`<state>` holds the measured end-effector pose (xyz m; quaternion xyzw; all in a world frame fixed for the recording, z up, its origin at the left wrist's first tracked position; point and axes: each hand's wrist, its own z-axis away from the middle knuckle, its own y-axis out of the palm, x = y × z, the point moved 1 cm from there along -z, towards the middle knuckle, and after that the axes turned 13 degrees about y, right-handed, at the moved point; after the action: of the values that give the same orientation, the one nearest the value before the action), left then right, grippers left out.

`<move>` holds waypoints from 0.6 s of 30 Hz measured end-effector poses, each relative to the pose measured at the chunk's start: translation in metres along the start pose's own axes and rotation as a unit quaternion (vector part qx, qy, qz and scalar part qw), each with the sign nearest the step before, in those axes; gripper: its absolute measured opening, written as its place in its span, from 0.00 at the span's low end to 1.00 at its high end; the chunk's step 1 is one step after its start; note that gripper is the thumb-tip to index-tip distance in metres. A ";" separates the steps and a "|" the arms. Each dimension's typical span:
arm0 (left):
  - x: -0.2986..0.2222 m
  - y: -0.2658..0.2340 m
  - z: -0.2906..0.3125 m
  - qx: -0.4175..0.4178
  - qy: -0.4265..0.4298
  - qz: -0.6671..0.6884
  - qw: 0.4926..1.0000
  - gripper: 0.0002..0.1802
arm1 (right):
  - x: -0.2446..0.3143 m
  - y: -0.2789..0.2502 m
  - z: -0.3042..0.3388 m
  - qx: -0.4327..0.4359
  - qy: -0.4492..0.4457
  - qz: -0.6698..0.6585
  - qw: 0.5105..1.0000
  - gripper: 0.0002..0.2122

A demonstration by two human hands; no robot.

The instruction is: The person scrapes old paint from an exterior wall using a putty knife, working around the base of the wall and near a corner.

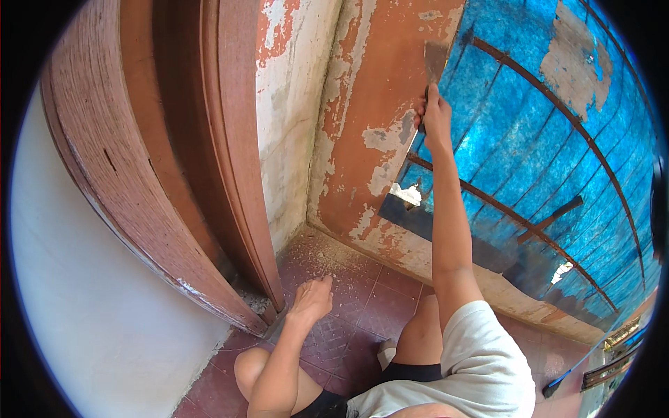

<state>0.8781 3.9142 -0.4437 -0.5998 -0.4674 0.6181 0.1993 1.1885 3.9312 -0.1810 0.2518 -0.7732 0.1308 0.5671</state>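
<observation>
shirt [488,366]: off-white, short-sleeved, loose | shorts [412,373]: black, above-knee

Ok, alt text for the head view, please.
The right hand holds a scraper up at a peeling orange wall, beside a blue sheet with rusty bars. The left hand, curled, hangs above red floor tiles strewn with flakes.

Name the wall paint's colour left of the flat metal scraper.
Terracotta wall paint, pale flaked patches; head view.

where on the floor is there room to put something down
The red tiled floor looks most open between the left hand and the right knee. It is crowded by the wooden frame, where pale flakes lie strewn, and around the foot.
</observation>
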 end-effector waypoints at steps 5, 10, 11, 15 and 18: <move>-0.002 -0.007 -0.002 0.000 -0.001 0.004 1.000 0.11 | 0.050 0.016 -0.026 0.027 -0.020 -0.039 0.999 0.20; -0.005 -0.013 0.001 -0.004 -0.009 0.004 1.000 0.11 | 0.006 0.001 -0.005 0.027 -0.013 -0.031 0.999 0.20; -0.005 -0.011 0.001 -0.002 -0.006 0.000 1.000 0.10 | 0.002 -0.002 -0.005 0.013 -0.014 -0.017 1.000 0.20; -0.003 -0.003 -0.001 0.007 -0.001 0.001 1.000 0.08 | 0.048 0.005 -0.026 0.028 -0.033 -0.004 0.999 0.20; 0.000 -0.006 0.004 -0.008 -0.002 0.011 1.000 0.08 | 0.079 0.019 -0.042 0.017 -0.054 -0.007 0.998 0.20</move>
<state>0.8726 3.9162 -0.4394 -0.6051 -0.4659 0.6180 0.1869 1.1944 3.9492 -0.0914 0.2734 -0.7988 0.1262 0.5209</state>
